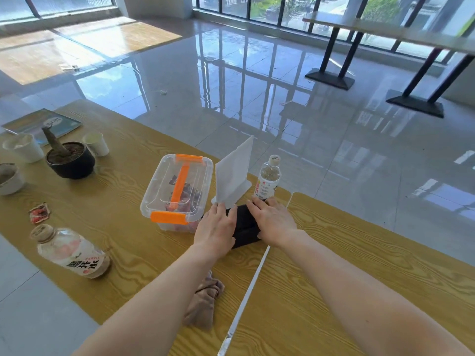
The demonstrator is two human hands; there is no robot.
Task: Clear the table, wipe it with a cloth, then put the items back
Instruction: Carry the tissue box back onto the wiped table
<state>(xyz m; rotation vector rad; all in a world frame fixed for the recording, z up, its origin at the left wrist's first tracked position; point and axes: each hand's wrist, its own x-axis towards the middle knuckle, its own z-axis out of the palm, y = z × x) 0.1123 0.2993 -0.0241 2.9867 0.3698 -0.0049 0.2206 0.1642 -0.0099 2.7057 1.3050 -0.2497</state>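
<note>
A black box-like object (244, 224) lies on the wooden table (359, 265) between my two hands. My left hand (216, 228) holds its left side, fingers wrapped over the edge. My right hand (273, 220) holds its right side, thumb at the near corner. Just beyond stand a white sign holder (235, 173) and a small clear bottle (268, 178). A clear plastic box with orange latches (177, 191) sits directly left of the black object. A crumpled beige cloth (204, 301) lies near the table's front edge under my left forearm.
Farther left are a bottle lying on its side (73, 251), a torn wrapper (38, 213), a black pot with a plant stump (69, 159), paper cups (96, 143) (24, 147) and a book (41, 124). A metal seam (248, 294) joins two tabletops. Tall tables stand at the windows.
</note>
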